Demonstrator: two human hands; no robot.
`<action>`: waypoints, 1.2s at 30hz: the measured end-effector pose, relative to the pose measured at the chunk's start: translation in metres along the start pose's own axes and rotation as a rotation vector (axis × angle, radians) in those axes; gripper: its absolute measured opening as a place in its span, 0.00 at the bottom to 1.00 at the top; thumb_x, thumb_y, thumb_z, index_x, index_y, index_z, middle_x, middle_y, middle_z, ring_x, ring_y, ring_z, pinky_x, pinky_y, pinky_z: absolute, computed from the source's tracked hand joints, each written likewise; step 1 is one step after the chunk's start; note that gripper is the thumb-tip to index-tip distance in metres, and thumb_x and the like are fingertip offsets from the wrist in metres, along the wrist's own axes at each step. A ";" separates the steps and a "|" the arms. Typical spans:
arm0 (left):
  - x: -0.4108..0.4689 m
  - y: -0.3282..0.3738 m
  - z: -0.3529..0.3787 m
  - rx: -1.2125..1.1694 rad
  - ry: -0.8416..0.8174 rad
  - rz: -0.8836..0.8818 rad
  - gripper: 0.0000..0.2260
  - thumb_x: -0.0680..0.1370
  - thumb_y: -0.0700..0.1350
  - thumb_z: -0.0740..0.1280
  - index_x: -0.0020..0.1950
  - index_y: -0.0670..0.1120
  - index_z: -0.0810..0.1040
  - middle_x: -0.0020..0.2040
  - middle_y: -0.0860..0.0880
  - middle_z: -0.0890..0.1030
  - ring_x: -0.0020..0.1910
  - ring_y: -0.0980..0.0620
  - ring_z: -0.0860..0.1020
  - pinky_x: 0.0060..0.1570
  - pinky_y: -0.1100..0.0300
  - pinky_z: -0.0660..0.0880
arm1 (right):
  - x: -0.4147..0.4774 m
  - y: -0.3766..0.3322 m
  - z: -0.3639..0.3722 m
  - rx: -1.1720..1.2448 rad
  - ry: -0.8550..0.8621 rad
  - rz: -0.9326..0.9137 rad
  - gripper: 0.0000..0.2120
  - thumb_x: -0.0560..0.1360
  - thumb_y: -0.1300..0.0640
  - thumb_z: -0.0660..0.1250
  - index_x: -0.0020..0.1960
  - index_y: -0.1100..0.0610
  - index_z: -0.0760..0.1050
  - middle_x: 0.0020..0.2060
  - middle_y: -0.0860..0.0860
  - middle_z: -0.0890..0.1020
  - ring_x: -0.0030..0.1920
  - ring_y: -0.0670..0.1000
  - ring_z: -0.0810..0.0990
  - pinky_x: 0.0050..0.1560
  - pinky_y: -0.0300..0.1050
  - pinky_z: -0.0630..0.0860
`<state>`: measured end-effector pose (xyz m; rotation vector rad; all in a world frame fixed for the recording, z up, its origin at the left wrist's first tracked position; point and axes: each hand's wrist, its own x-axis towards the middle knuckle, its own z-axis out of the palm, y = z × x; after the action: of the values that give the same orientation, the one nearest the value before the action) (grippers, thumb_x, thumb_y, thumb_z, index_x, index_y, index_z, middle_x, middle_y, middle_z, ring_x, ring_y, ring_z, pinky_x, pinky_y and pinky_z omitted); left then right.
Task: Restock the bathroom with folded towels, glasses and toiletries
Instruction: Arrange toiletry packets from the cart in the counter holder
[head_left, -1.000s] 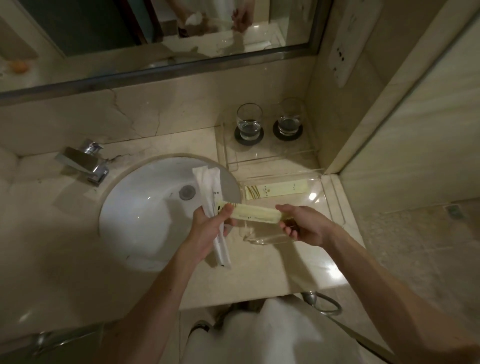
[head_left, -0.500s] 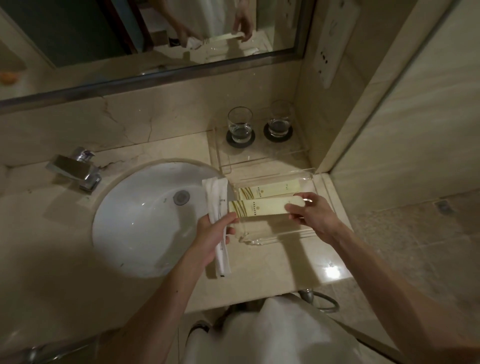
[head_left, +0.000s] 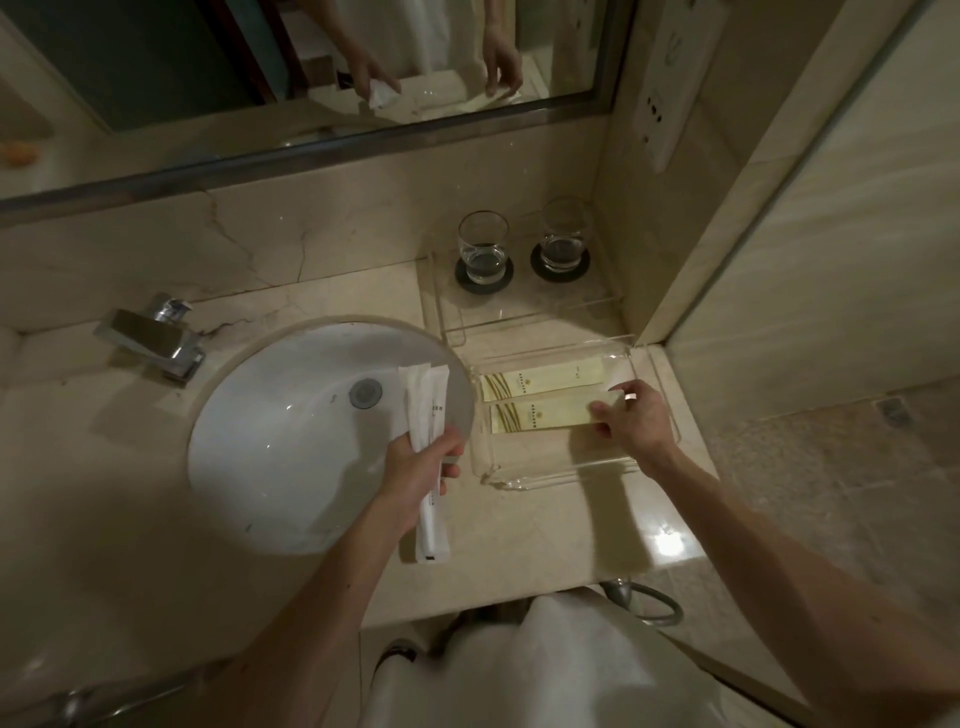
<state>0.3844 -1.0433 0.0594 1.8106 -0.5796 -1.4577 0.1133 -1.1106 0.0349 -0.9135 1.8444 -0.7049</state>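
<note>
Marble vanity (head_left: 545, 551): second cream toiletry box (head_left: 540, 417) now down in acrylic tray (head_left: 519, 480), 3 o'clock of basin (head_left: 285, 457), beside first box (head_left: 540, 378). Right hand (head_left: 636, 423) pinching its end; left hand (head_left: 415, 470) gripping white sachets (head_left: 423, 400), likely next in.

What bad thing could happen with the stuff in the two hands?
1. The left hand holds the white packets over the sink; if they slip, they might fall into the bowl.
2. The right hand pinches the nearer cream box beside the farther cream box in the clear tray; a nudge might push that one crooked.
</note>
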 end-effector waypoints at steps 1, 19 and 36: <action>0.000 -0.001 -0.001 0.002 0.002 0.001 0.09 0.75 0.46 0.74 0.50 0.41 0.82 0.38 0.46 0.82 0.30 0.54 0.77 0.30 0.60 0.72 | 0.002 0.001 0.003 -0.038 0.005 -0.015 0.18 0.71 0.57 0.76 0.58 0.56 0.75 0.51 0.56 0.83 0.42 0.55 0.84 0.38 0.47 0.81; 0.000 -0.004 -0.006 0.008 0.035 -0.036 0.08 0.76 0.45 0.73 0.51 0.42 0.81 0.39 0.46 0.82 0.29 0.54 0.77 0.27 0.61 0.71 | 0.006 -0.008 0.015 -0.654 0.088 -0.060 0.27 0.77 0.39 0.64 0.62 0.60 0.66 0.55 0.63 0.80 0.55 0.64 0.79 0.53 0.53 0.74; -0.024 0.031 0.021 -0.352 -0.300 -0.115 0.13 0.76 0.43 0.73 0.55 0.39 0.77 0.39 0.45 0.77 0.36 0.51 0.77 0.36 0.57 0.75 | -0.073 -0.053 0.028 -0.210 -0.401 -0.342 0.14 0.77 0.44 0.67 0.48 0.56 0.76 0.39 0.49 0.82 0.37 0.49 0.81 0.35 0.43 0.79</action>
<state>0.3611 -1.0504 0.0966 1.3816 -0.3376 -1.8002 0.1757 -1.0823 0.0999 -1.4188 1.4364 -0.4878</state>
